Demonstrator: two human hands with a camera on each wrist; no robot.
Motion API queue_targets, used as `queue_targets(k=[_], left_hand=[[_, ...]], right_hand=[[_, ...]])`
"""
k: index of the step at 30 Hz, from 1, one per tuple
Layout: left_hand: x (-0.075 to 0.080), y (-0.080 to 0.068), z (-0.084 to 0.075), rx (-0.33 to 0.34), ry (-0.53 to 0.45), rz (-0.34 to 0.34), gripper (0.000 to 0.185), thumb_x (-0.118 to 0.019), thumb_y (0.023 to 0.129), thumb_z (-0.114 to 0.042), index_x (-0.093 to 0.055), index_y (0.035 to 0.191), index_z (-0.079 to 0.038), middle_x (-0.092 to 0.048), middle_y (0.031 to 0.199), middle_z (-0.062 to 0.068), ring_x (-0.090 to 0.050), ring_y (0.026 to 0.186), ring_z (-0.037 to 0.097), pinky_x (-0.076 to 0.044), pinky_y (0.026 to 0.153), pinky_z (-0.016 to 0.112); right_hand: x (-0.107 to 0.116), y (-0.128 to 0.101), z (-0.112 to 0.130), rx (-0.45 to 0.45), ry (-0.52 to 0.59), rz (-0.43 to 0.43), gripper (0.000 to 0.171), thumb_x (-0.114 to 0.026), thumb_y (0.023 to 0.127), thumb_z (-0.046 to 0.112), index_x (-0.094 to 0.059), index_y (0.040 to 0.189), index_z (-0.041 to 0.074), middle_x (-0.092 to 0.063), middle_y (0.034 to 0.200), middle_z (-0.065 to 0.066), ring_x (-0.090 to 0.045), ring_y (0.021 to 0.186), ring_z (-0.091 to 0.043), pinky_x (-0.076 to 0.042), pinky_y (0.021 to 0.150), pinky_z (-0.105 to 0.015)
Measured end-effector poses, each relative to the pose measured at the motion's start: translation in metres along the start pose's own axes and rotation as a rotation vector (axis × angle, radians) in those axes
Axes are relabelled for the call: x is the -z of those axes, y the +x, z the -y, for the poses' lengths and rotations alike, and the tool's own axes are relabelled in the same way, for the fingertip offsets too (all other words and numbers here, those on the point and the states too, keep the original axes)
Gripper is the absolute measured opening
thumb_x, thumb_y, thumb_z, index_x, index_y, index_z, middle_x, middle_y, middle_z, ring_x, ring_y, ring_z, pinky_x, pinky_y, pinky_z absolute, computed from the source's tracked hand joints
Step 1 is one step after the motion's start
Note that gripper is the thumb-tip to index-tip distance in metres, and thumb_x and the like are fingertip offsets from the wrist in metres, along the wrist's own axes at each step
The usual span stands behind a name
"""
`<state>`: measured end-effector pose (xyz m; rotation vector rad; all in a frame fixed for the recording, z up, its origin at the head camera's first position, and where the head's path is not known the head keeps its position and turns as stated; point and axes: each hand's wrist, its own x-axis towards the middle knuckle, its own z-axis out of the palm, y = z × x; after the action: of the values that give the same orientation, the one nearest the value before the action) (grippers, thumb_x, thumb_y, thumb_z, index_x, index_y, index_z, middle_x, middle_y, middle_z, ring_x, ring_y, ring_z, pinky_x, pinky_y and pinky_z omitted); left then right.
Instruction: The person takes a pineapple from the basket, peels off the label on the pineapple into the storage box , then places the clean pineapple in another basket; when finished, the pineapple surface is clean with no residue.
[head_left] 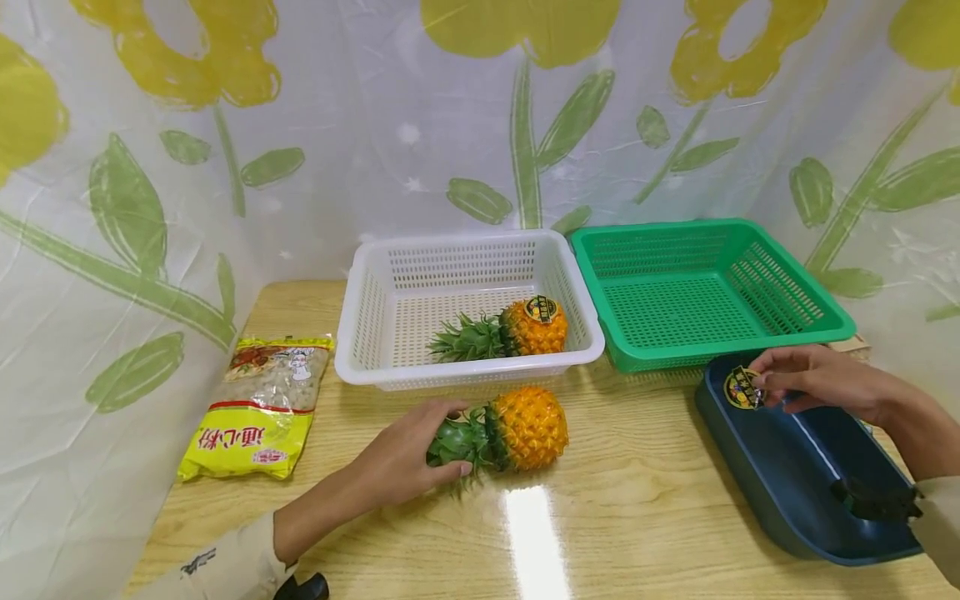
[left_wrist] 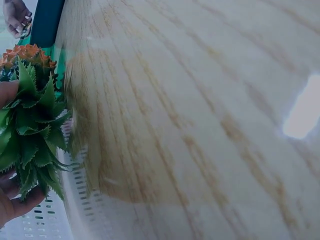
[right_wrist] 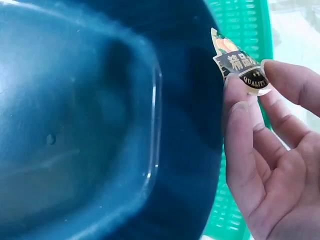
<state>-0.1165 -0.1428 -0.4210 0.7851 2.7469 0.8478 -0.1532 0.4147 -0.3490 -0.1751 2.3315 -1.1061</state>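
Note:
My left hand [head_left: 408,454] grips the green leafy crown of a toy-like pineapple [head_left: 531,427] near the table's middle; its orange body points right. In the left wrist view, fingers and thumb wrap round the leaves [left_wrist: 32,125]. Over the far end of a dark blue basin [head_left: 787,467], my right hand [head_left: 828,382] pinches a sticker [head_left: 742,388] between thumb and fingers. Seen from the right wrist, the sticker [right_wrist: 242,67] is black and gold, slightly curled, with "QUALITY" printed on it. Another pineapple [head_left: 534,327], bearing a similar sticker, lies in the white basket [head_left: 468,367].
A green basket [head_left: 720,342] stands right of the white one, just behind the basin. On the left lies a yellow-and-clear food packet [head_left: 258,408]. A flower-printed curtain [head_left: 360,125] hangs behind and beside the wooden table [head_left: 637,500].

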Motion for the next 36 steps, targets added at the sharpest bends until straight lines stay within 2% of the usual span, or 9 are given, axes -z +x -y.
queue_targets(k=[7,14,19,25,30,36], left_hand=[[-0.001,0.0,0.0,0.006,-0.011,0.0,0.077,-0.075,0.088,-0.047,-0.041,0.151,-0.02,-0.046,0.153,0.005,-0.047,0.138,0.031,-0.045,0.106,0.057],[-0.002,0.0,0.001,0.008,-0.024,0.001,0.077,-0.076,0.088,-0.046,-0.041,0.151,-0.02,-0.046,0.153,0.005,-0.05,0.135,0.03,-0.047,0.102,0.055],[-0.002,0.0,0.002,0.006,-0.022,-0.002,0.076,-0.076,0.088,-0.046,-0.042,0.151,-0.02,-0.047,0.151,0.005,-0.054,0.129,0.028,-0.05,0.098,0.051],[0.0,0.0,0.001,0.018,-0.021,0.009,0.077,-0.075,0.088,-0.047,-0.041,0.151,-0.02,-0.046,0.153,0.005,-0.052,0.132,0.028,-0.049,0.101,0.053],[0.0,0.0,0.001,0.016,-0.02,0.007,0.077,-0.076,0.088,-0.046,-0.041,0.151,-0.02,-0.047,0.152,0.005,-0.055,0.127,0.027,-0.051,0.097,0.05],[-0.001,0.001,0.0,0.025,-0.022,0.016,0.077,-0.076,0.088,-0.046,-0.041,0.151,-0.021,-0.047,0.152,0.005,-0.056,0.124,0.027,-0.052,0.094,0.049]], right_hand=[[-0.003,0.01,-0.007,-0.054,0.002,0.022,0.028,-0.054,0.105,0.02,-0.058,0.121,-0.003,-0.069,0.098,0.001,-0.065,0.089,-0.016,-0.058,0.076,-0.036],[-0.008,0.02,-0.014,-0.127,0.014,0.069,0.036,-0.055,0.103,0.022,-0.054,0.126,-0.006,-0.065,0.104,-0.007,-0.064,0.092,-0.017,-0.057,0.08,-0.038],[-0.008,0.023,-0.021,-0.163,0.007,0.074,0.043,-0.055,0.103,0.023,-0.051,0.132,-0.009,-0.064,0.113,-0.009,-0.064,0.098,-0.018,-0.057,0.085,-0.039],[-0.008,0.026,-0.03,-0.197,-0.001,0.055,0.053,-0.056,0.102,0.021,-0.045,0.139,-0.015,-0.065,0.119,-0.012,-0.065,0.102,-0.02,-0.058,0.087,-0.043],[-0.009,0.027,-0.032,-0.178,-0.021,0.055,0.06,-0.056,0.102,0.021,-0.037,0.144,-0.018,-0.062,0.127,-0.019,-0.065,0.105,-0.021,-0.058,0.088,-0.043],[-0.008,0.024,-0.032,-0.127,-0.037,0.035,0.065,-0.056,0.103,0.025,-0.033,0.148,-0.015,-0.056,0.135,-0.029,-0.065,0.108,-0.022,-0.059,0.087,-0.041]])
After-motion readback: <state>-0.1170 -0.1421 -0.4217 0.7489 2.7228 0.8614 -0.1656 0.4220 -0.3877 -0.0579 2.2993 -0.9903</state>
